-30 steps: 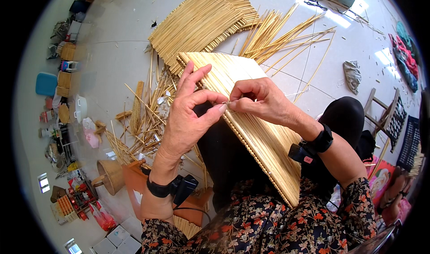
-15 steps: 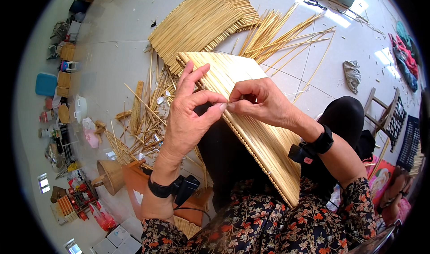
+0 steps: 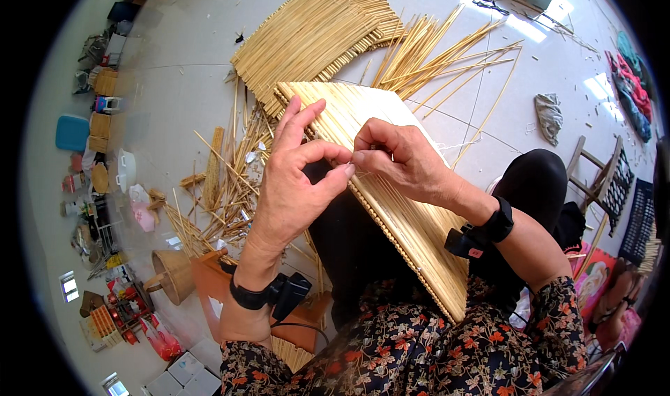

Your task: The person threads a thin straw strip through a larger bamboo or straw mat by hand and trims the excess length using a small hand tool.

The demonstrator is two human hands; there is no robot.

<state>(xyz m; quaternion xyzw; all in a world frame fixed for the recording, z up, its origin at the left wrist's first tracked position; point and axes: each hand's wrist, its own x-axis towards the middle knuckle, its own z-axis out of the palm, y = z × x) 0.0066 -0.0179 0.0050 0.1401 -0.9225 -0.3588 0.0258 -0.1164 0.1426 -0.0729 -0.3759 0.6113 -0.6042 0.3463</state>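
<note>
A panel of straw stalks point(image 3: 419, 232) laid side by side rests tilted across my lap, its beaded-looking long edge to the left. My left hand point(image 3: 289, 172) is at that edge, with thumb and forefinger pinched together and the other fingers raised. Close against its fingertips, my right hand point(image 3: 401, 158) pinches too, its fingers curled. A fine pale thread seems to run between the two pinches, though the fingers mostly hide it. More white thread point(image 3: 460, 144) shows beyond the panel's right edge.
Finished straw panels point(image 3: 307, 40) lie overlapping on the floor ahead, beside a fan of loose stalks point(image 3: 440, 54). Straw scraps point(image 3: 230, 193) litter the left. A brown stool point(image 3: 216, 284) and wooden bucket point(image 3: 171, 274) stand near left; a folding chair point(image 3: 600, 179) stands right.
My right hand has shifted slightly left and up, its fingertips now closer over the left hand's pinch. The left hand and the panel stay nearly still.
</note>
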